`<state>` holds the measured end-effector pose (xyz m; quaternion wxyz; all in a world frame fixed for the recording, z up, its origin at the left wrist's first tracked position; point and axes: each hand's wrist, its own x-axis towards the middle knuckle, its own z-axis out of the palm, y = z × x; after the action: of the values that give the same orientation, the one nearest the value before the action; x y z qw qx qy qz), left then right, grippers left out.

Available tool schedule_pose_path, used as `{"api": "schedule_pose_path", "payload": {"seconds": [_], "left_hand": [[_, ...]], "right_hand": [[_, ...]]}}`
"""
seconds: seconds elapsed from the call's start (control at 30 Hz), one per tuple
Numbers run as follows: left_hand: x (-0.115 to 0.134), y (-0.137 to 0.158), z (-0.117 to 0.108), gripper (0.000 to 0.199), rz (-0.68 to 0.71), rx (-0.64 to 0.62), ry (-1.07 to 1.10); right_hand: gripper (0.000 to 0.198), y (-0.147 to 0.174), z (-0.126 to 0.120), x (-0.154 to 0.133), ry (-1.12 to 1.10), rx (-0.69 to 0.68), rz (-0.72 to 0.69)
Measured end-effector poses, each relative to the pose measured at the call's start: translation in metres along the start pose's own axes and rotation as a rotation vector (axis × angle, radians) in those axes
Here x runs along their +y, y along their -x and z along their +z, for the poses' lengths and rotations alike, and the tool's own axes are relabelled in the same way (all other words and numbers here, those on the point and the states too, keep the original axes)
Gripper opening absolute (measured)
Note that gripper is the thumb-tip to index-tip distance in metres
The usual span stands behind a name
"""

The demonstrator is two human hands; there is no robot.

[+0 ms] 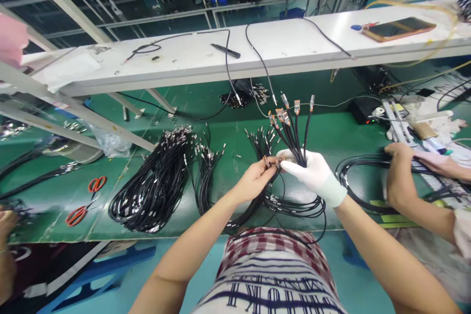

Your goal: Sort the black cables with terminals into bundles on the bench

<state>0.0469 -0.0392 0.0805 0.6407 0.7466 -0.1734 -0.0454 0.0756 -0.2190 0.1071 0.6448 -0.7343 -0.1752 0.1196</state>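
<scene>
My right hand (312, 174), in a white glove, is closed round a bunch of black cables (300, 142). Their metal connector ends with orange parts point up and away from me. My bare left hand (255, 179) pinches a cable end with an orange-brown connector (267, 161), right beside the gloved fingertips. Just behind my hands stands a loose group of cable ends (259, 137) on the green table. Coiled black cables (294, 206) lie below my hands, some hanging over the table edge near my lap.
Left of my hands lie a small cable bundle (206, 171), a large one (154, 186) and orange-handled scissors (79, 213). A white shelf (176, 61) crosses above the table, bearing a phone-like device (399, 28). Another person's arms (408, 186) work at right; another hand (7, 225) shows at far left.
</scene>
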Motion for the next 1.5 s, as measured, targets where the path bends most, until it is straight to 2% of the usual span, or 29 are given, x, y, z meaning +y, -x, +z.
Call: {"api": "schedule_pose_path", "payload": {"seconds": [0.17, 0.3, 0.47, 0.7, 0.8, 0.9, 0.93, 1.0, 1.07, 1.1, 1.17, 1.2, 1.3, 1.37, 1.5], "left_hand": [[0.007, 0.004, 0.005, 0.026, -0.049, -0.084, -0.038], [0.011, 0.004, 0.011, 0.034, -0.028, -0.123, -0.063], [0.018, 0.005, 0.016, 0.025, -0.115, -0.099, -0.109], [0.008, 0.002, 0.014, 0.029, -0.135, -0.086, -0.17], [0.021, 0.002, 0.003, 0.036, -0.099, -0.019, -0.227], [0.061, 0.008, -0.026, 0.03, -0.009, 0.109, -0.164], [0.077, 0.009, -0.039, 0.023, 0.041, 0.148, -0.047], [0.104, 0.008, -0.065, 0.018, 0.247, 0.114, 0.174], [0.118, 0.001, -0.085, 0.015, 0.37, 0.165, 0.153], [0.119, -0.004, -0.093, 0.012, 0.361, 0.211, 0.052], [0.113, -0.012, -0.104, 0.01, 0.24, 0.319, -0.139], [0.108, -0.015, -0.108, 0.014, 0.192, 0.353, -0.135], [0.098, -0.019, -0.114, 0.021, 0.211, 0.421, 0.16], [0.098, -0.018, -0.113, 0.022, 0.218, 0.407, 0.31], [0.103, -0.014, -0.102, 0.022, 0.179, 0.342, 0.363]], "right_hand": [[0.034, 0.002, 0.002, -0.001, -0.028, -0.058, -0.028], [0.031, 0.002, 0.002, -0.005, -0.025, -0.038, -0.033], [0.025, 0.003, 0.005, -0.012, -0.031, 0.048, -0.004], [0.01, 0.004, 0.007, -0.014, -0.022, -0.048, -0.059], [0.016, 0.008, 0.0, -0.019, -0.037, -0.012, -0.099], [0.033, 0.018, -0.02, -0.026, -0.03, 0.018, -0.152], [0.037, 0.022, -0.028, -0.028, -0.037, 0.019, -0.159], [0.04, 0.03, -0.044, -0.032, -0.071, 0.023, -0.167], [0.04, 0.038, -0.057, -0.034, -0.109, 0.065, -0.172], [0.039, 0.04, -0.061, -0.033, -0.127, 0.102, -0.168], [0.038, 0.042, -0.067, -0.03, -0.148, 0.194, -0.155], [0.037, 0.042, -0.069, -0.028, -0.147, 0.237, -0.153], [0.036, 0.036, -0.068, -0.023, -0.108, 0.288, -0.167], [0.035, 0.031, -0.066, -0.023, -0.094, 0.297, -0.184], [0.035, 0.023, -0.059, -0.035, -0.152, 0.307, -0.233]]}}
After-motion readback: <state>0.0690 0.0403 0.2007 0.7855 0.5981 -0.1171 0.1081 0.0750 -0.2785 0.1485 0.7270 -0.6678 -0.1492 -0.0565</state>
